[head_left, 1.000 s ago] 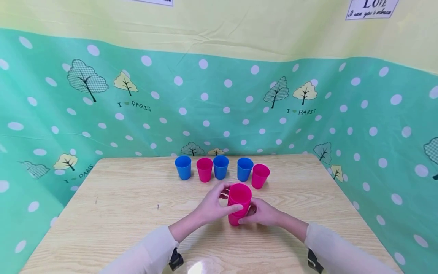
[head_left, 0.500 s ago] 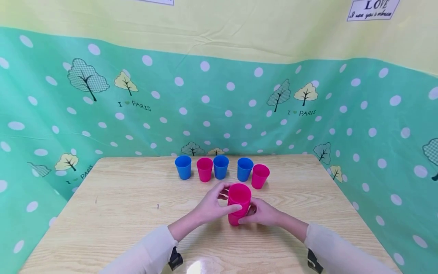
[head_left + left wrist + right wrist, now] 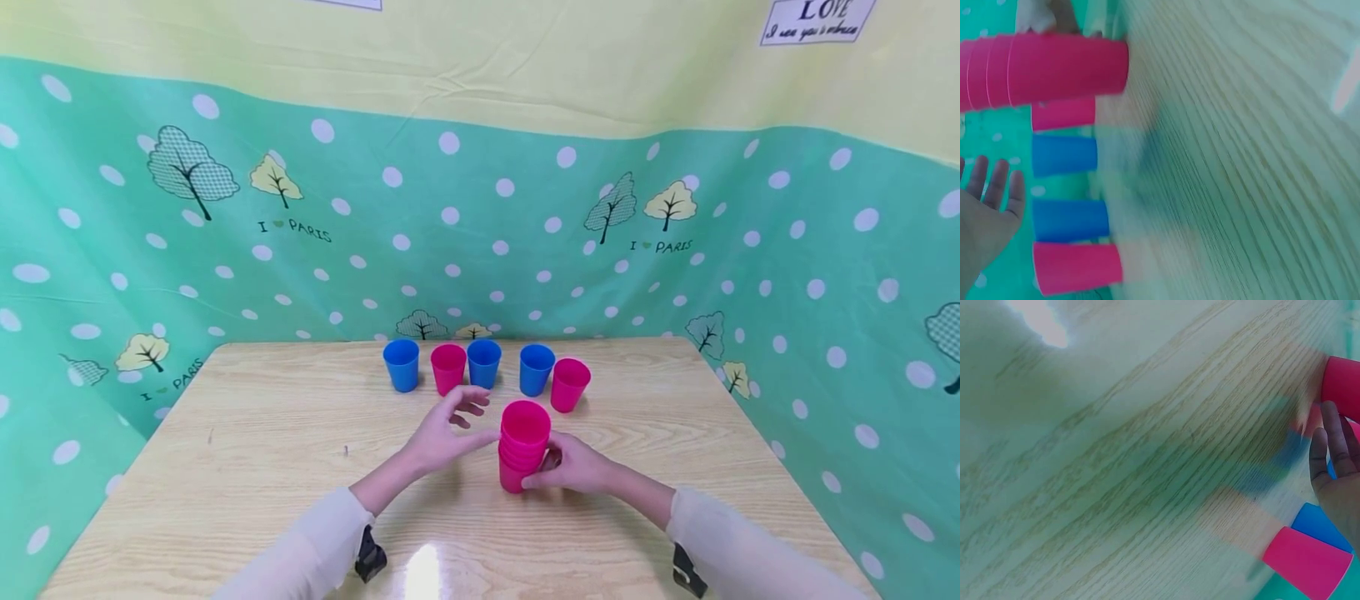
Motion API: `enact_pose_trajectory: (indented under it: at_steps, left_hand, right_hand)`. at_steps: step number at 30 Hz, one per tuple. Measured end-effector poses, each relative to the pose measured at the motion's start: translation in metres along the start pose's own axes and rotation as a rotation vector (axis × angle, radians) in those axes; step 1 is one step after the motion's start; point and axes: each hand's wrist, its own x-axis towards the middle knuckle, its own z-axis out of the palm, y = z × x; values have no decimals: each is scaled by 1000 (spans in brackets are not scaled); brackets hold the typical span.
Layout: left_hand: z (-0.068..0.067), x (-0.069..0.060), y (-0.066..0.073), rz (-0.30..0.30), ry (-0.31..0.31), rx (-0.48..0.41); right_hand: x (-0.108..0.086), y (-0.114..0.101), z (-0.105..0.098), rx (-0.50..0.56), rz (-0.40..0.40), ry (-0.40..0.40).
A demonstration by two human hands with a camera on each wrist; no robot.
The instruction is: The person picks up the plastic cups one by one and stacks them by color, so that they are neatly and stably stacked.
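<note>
A stack of several nested pink cups (image 3: pixel 522 454) stands upright near the middle of the table; its ridged rims show in the left wrist view, too. My right hand (image 3: pixel 581 467) holds the stack low on its right side, thumb in front and fingers partly hidden behind it. Just left of the stack is my left hand (image 3: pixel 442 433), its fingers spread and loosely bent with nothing in them. In the left wrist view that hand (image 3: pixel 988 215) is apart from the pink stack (image 3: pixel 1069 69). The right wrist view has only part of my right hand (image 3: pixel 1338 456) against the stack (image 3: pixel 1342 387).
Behind the hands, a row of single upright cups runs along the table's far side: blue (image 3: pixel 402 367), pink (image 3: pixel 448 368), blue (image 3: pixel 483 365), blue (image 3: pixel 537 371) and pink (image 3: pixel 570 385). A dotted green cloth (image 3: pixel 480 208) hangs beyond the wooden table (image 3: pixel 285 433).
My left hand has let go of the pink stack and drawn away to the left, its fingers opening. The right hand and the stack have stayed in place.
</note>
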Motion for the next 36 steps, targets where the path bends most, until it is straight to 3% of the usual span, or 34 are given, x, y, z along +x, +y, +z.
enact_pose_trajectory:
  at_steps: [7, 11, 19, 29, 36]
  left_hand:
    - [-15, 6, -19, -81, 219, -34]
    - [-19, 9, -28, -151, 309, -52]
    - [-21, 18, -39, -237, 404, 9]
    - [-18, 36, -57, -238, 482, -23]
    - [-14, 46, -61, -292, 528, -25]
  right_hand:
    - [0, 2, 1, 3, 3, -2]
    - [-1, 3, 1, -3, -4, 1]
    - [-1, 3, 1, -2, -7, 3]
    - [-1, 3, 1, 2, 7, 4]
    - [0, 5, 1, 12, 6, -2]
